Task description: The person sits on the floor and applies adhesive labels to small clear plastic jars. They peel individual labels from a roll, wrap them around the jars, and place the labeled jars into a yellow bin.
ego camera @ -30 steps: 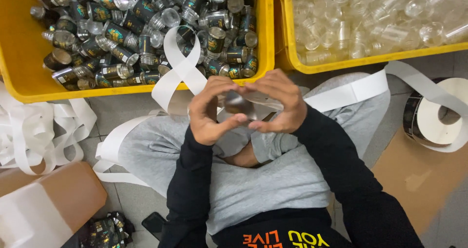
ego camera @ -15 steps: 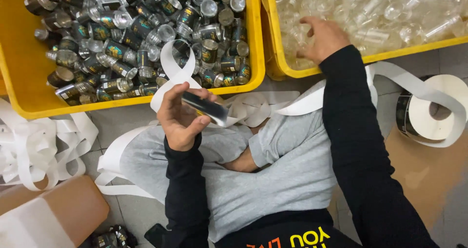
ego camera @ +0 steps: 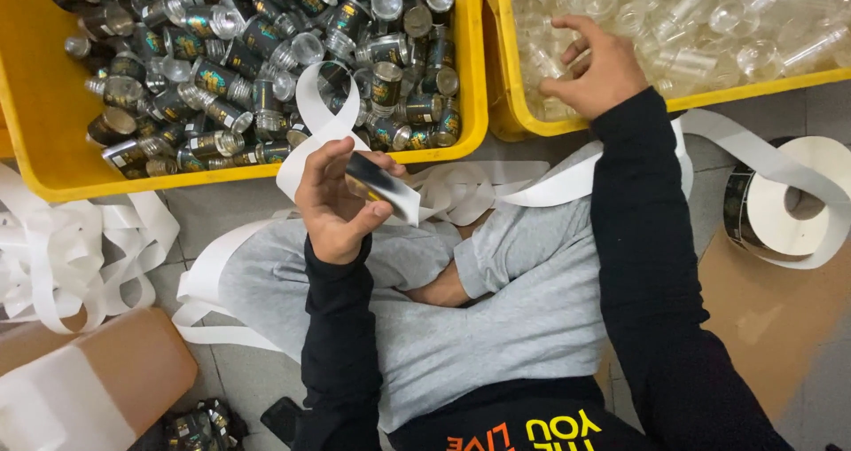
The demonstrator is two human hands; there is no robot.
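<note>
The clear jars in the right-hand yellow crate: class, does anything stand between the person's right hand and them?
Nothing visible does. The right hand already rests inside the yellow crate, its fingers among the clear jars. The white backing strip runs below the crate, outside it, and the left hand holds the strip apart.

Clear glossy plastic jars (ego camera: 709,25); yellow plastic bins (ego camera: 53,163); matt, probably paper, strip (ego camera: 567,180).
</note>
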